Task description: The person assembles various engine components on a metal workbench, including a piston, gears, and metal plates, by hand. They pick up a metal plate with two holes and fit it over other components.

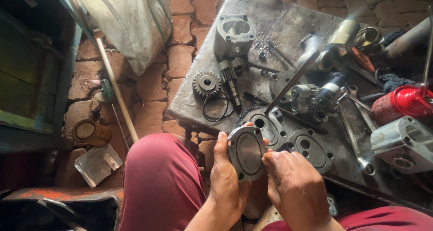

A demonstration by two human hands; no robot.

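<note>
Gripping a round metal cover plate (246, 152) above the near edge of the bench (288, 23), the left hand (228, 181) steadies it while the right hand (295, 186) pinches its right rim, seemingly seating the black seal ring, which calls for fingertip care.

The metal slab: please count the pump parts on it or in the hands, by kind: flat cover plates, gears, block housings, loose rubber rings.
Flat cover plates: 4 (one in the left hand, touched by the right hand, and three on the slab)
Gears: 2 (loose gear, gear on shaft)
Block housings: 2
Rubber rings: 1
Total: 9
</note>
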